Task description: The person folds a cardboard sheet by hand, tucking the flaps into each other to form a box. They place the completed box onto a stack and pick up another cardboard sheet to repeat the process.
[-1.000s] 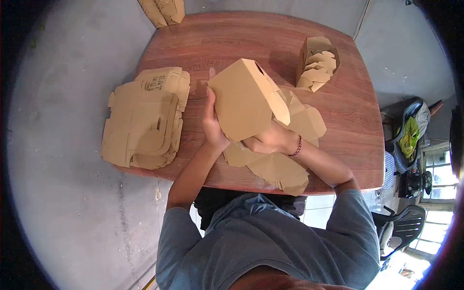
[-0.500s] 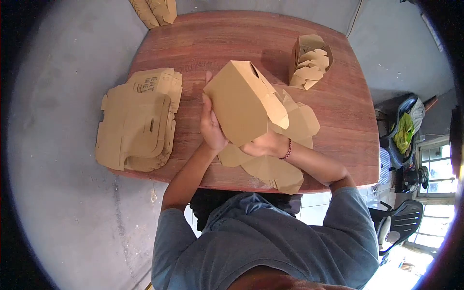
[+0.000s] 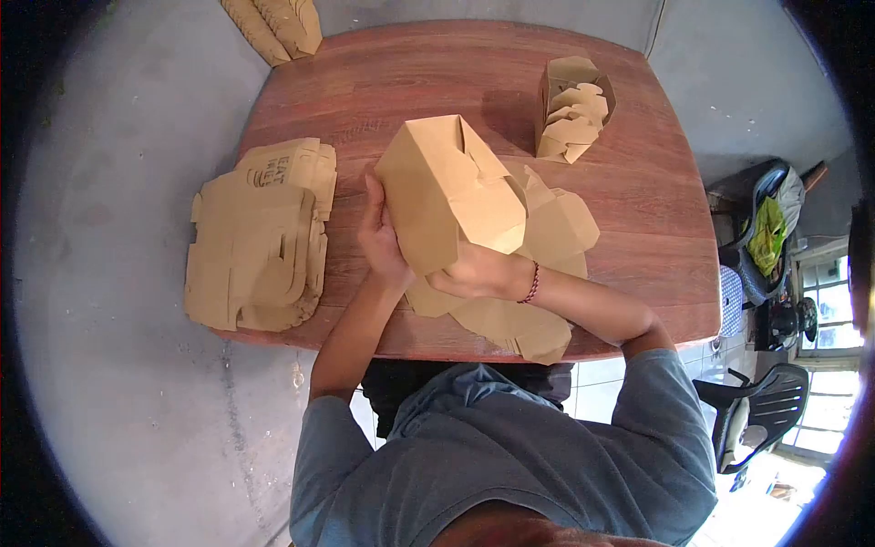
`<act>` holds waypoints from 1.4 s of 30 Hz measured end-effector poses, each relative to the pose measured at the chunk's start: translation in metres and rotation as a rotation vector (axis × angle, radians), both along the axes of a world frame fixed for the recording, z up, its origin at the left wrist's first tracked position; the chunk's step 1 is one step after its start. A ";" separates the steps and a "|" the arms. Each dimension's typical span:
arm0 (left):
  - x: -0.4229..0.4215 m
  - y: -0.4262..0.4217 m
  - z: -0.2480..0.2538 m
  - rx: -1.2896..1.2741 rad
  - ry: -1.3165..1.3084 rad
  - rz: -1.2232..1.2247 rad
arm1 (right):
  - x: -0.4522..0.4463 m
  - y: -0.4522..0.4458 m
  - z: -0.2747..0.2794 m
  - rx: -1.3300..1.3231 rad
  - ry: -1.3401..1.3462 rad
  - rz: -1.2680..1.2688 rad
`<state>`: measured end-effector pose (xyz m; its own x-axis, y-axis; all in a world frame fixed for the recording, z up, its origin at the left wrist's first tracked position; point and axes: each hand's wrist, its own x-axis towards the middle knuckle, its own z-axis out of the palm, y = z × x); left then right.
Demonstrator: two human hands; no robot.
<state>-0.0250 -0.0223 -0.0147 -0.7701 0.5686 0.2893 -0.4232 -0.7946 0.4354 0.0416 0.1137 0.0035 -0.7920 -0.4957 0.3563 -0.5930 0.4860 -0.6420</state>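
Note:
A brown cardboard box point(image 3: 424, 201) is held up over the table, tilted, its slotted end flaps toward the far right. My left hand point(image 3: 385, 246) grips its left side, with the thumb along the outer panel. At the near lower end, my right hand point(image 3: 483, 272), with a braided bracelet at the wrist, holds the box; its fingertips are hidden behind the cardboard. Below the hands, unfolded cardboard blanks point(image 3: 519, 324) lie on the table, partly covered by the right forearm and the box.
A stack of flat cardboard blanks point(image 3: 246, 251), one printed with letters, sits on the left of the wooden table point(image 3: 410, 77). An open box with folded pieces inside point(image 3: 574, 109) stands at the far right. More cardboard point(image 3: 278, 27) is at the far left corner. A dark chair point(image 3: 761, 415) is at right.
The box has turned in my hands, so its slotted end faces the camera more and its long panel less. Both hands moved slightly left with it.

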 end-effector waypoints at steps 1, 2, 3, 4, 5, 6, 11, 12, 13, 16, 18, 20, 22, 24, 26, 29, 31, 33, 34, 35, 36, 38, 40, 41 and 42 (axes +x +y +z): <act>0.001 0.000 0.002 -0.045 -0.040 0.025 | 0.001 0.000 0.006 0.028 -0.143 -0.016; 0.001 0.001 0.002 -0.089 -0.080 0.051 | 0.004 0.000 0.013 0.026 -0.141 -0.019; 0.000 0.002 0.001 -0.092 -0.079 0.048 | 0.008 -0.001 0.020 0.150 -0.039 -0.080; -0.002 0.003 -0.003 -0.008 0.041 0.030 | 0.011 -0.001 0.023 0.274 0.063 -0.142; -0.004 0.004 -0.006 0.076 0.160 0.012 | 0.006 -0.002 0.012 0.271 0.064 -0.146; -0.006 0.003 -0.008 0.074 0.159 0.009 | -0.002 -0.003 -0.004 0.206 -0.066 -0.106; -0.015 -0.005 -0.017 0.016 -0.036 -0.054 | -0.009 0.008 0.012 -0.081 -0.297 0.014; -0.014 -0.006 -0.015 0.017 -0.034 -0.051 | -0.007 0.015 0.013 -0.019 -0.186 -0.011; -0.013 -0.008 -0.014 0.042 -0.026 -0.033 | -0.005 0.020 0.014 0.043 -0.077 -0.037; -0.011 -0.010 -0.010 0.096 0.008 0.026 | -0.007 0.024 -0.017 -0.178 0.109 -0.123; -0.014 -0.013 -0.012 0.124 0.034 0.071 | -0.002 0.024 -0.001 -0.226 0.084 -0.153; -0.019 -0.015 -0.015 0.138 0.018 0.069 | 0.001 0.022 0.011 -0.274 0.059 -0.180; -0.015 -0.016 -0.015 0.128 -0.015 0.050 | 0.003 0.020 0.015 -0.402 -0.106 -0.252; -0.011 -0.012 -0.007 0.116 -0.050 0.027 | -0.005 0.014 -0.014 -0.478 -0.153 -0.272; -0.009 -0.008 0.001 0.169 0.107 -0.157 | -0.003 0.016 -0.026 -0.555 -0.203 -0.291; -0.021 -0.008 -0.020 0.076 0.150 -0.048 | 0.007 0.028 -0.021 -0.715 -0.327 -0.042; -0.017 -0.005 -0.015 -0.097 0.241 0.145 | -0.011 0.033 -0.043 -1.006 -0.177 0.430; -0.015 -0.003 0.000 -0.269 0.331 0.336 | -0.008 0.034 -0.025 -0.982 -0.279 0.335; -0.015 -0.002 0.009 -0.355 0.350 0.450 | -0.006 0.035 -0.012 -0.958 -0.379 0.240; -0.014 -0.001 0.019 -0.441 0.369 0.564 | -0.007 0.036 0.004 -0.957 -0.378 0.239; -0.013 -0.005 0.027 -0.441 0.369 0.562 | -0.011 0.037 0.022 -0.488 0.009 0.014; -0.009 -0.015 0.037 -0.453 0.380 0.505 | -0.020 0.040 0.028 0.223 0.565 -0.280; -0.005 -0.017 0.035 -0.392 0.306 0.383 | -0.027 0.036 0.023 0.143 0.537 -0.242; -0.004 -0.018 0.033 -0.331 0.230 0.268 | -0.030 0.032 0.021 0.062 0.509 -0.199; -0.006 -0.016 0.023 -0.395 0.196 0.261 | -0.029 0.028 0.022 0.063 0.534 -0.202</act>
<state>-0.0312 -0.0379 0.0082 -0.8537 0.4599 0.2444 -0.1127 -0.6213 0.7754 0.0130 0.1413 0.0260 -0.5920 -0.3864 0.7073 -0.7181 0.6514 -0.2451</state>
